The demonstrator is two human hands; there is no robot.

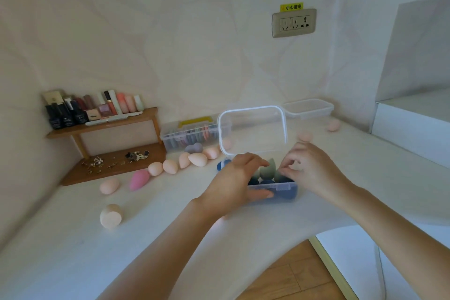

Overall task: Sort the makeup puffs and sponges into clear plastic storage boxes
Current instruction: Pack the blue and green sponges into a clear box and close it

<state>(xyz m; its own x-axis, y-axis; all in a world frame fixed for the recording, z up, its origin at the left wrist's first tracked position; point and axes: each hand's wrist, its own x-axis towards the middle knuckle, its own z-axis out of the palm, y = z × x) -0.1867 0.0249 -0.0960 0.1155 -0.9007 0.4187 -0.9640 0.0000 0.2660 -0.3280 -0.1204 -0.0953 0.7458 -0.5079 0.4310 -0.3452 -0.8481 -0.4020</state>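
Fingers [253, 162] of the left hand [233, 180] are curling over the near box [280, 189], the thumb pressing along its front wall.

The right hand [314, 168] is hovering at the box's right end, fingertips pinched loosely together; whether they are gripping anything cannot be told. Blue and green sponges [267, 170] are sitting inside, and the clear lid [253, 129] is standing open behind. Peach sponges [170, 166] and a pink one [139, 179] are lying in a row on the table [170, 238]. A second box [190, 134] of puffs is sitting further back, an empty one [309, 108] by the wall. A yellow label [291, 6] above the socket [294, 22] is reading 小心触电. Bottle labels on the shelf [102, 124] are too blurred to read.
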